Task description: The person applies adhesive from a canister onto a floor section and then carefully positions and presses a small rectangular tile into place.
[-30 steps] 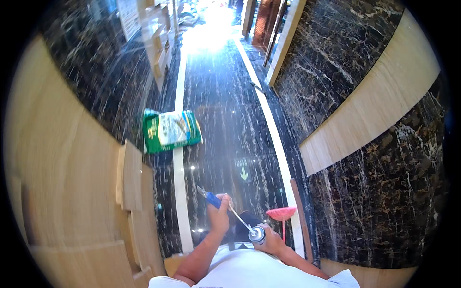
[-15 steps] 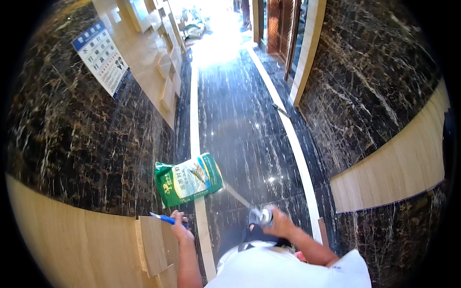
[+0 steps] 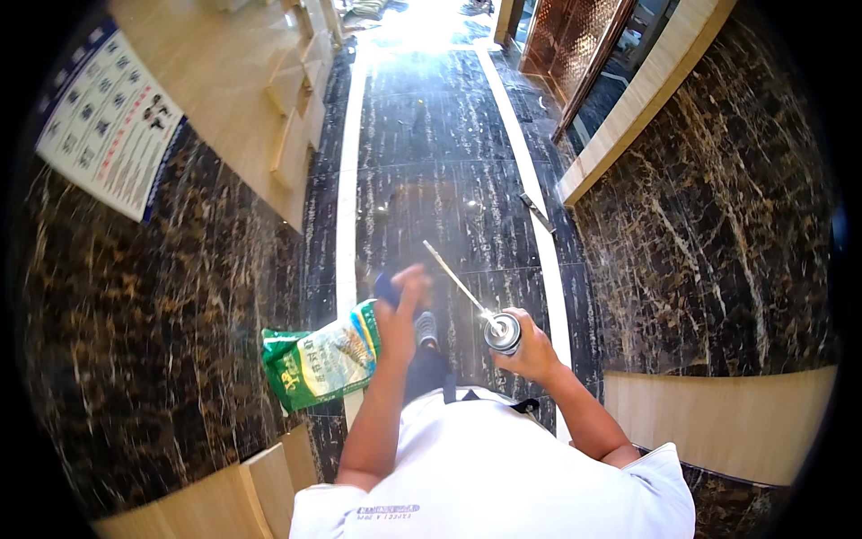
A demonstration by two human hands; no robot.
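Note:
In my right hand (image 3: pixel 535 353) is a silver-topped spray can (image 3: pixel 504 340), fingers wrapped round its side. A long, thin pale nozzle tube (image 3: pixel 456 280) slants from the can's top up and to the left, its tip over the dark floor. My left hand (image 3: pixel 404 301), smeared by motion, is closed on a blue utility knife (image 3: pixel 387 289); its blade cannot be made out now. Beneath and left of that hand lies a green and white printed bag (image 3: pixel 325 361) on the floor, partly covered by the left forearm. My shoe (image 3: pixel 425 329) shows between the two hands.
The dark marble floor (image 3: pixel 431 189) runs ahead between two white strips. A short dark bar (image 3: pixel 537 214) lies across the right strip. Marble walls with pale panels (image 3: pixel 718 422) flank me; a sign (image 3: pixel 112 121) hangs at left. Brown patterned doors (image 3: pixel 575 49) stand ahead right.
My left hand has swung up and right with the knife, from beside the bag to above its right end. The right hand has raised the can, and its tube now shows clearly. The view has shifted.

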